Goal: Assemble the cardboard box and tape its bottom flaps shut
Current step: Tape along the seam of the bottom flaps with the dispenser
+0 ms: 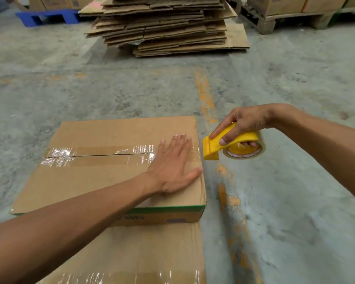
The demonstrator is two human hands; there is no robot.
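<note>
Brown cardboard box [103,181] sits upside down on the concrete floor [275,201], low in the middle of the view. Clear tape [94,154] runs along the seam where its two bottom flaps meet. The left hand [172,167] lies flat and open on the box, pressing the flaps near the 3 o'clock edge. The right hand [242,126] is wrapped tight around a yellow tape dispenser [230,143], just off that edge at 3 o'clock.

The job looks almost done. The tape is crinkled at the 9 o'clock end, so it may peel up there. If the tape has not been cut cleanly, pulling the dispenser away could lift it.

Flat cardboard sheets [162,27] are piled at 12 o'clock.
</note>
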